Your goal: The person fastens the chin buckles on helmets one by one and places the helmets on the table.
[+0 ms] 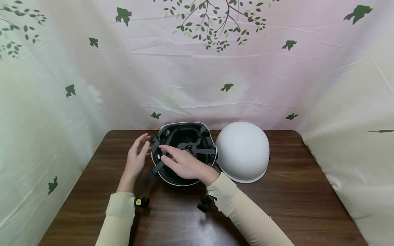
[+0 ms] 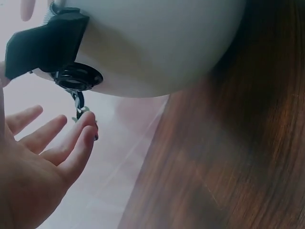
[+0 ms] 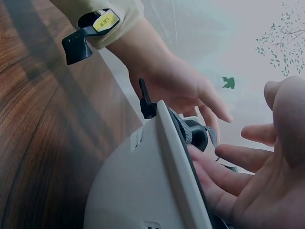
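An upturned white helmet [image 1: 181, 181] lies on the table, its black padding and grey webbing straps [image 1: 204, 150] facing up. My left hand [image 1: 135, 160] is beside its left rim, fingers apart and loosely bent. In the left wrist view, the fingertips are by a small dangling metal piece under a black round fitting [image 2: 78, 76] on the shell; contact cannot be made out. Over the helmet's opening reaches my right hand [image 1: 187, 164], fingers extended toward the left inner side. The right wrist view has these fingers [image 3: 228, 179] at the rim, partly hidden, with nothing visibly gripped.
A second white helmet [image 1: 243, 150] sits dome up, just right of the upturned one. Both stand near the back of the brown wooden table [image 1: 295, 191]. A pale cloth [image 1: 191, 68] printed with leaves and birds hangs behind and at the sides.
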Action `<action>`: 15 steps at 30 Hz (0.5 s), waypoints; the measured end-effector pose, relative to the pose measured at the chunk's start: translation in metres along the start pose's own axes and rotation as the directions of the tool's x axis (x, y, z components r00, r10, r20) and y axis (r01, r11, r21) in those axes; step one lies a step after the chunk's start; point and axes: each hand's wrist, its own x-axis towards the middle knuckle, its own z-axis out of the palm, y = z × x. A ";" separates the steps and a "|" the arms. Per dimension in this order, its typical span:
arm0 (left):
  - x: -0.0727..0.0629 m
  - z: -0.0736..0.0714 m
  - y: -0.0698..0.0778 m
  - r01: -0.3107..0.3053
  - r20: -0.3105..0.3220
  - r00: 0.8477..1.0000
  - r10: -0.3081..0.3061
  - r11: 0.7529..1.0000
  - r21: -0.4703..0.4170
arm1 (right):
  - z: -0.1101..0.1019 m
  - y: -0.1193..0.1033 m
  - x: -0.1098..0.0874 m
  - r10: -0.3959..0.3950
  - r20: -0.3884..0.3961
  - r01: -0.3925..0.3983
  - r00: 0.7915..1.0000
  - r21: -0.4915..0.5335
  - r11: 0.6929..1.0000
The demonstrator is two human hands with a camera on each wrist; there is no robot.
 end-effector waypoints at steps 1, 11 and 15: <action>0.001 0.001 0.000 0.003 0.013 1.000 -0.003 1.000 0.000 | 0.000 -0.001 0.000 0.003 0.002 -0.003 1.000 0.003 1.000; 0.010 0.006 -0.004 0.061 0.089 0.994 -0.058 0.997 -0.036 | 0.006 -0.001 0.005 0.025 0.064 -0.023 0.998 -0.025 0.999; 0.011 0.008 -0.005 0.071 0.092 0.994 -0.064 0.995 -0.074 | 0.009 -0.001 0.006 0.036 0.083 -0.034 0.996 -0.029 0.999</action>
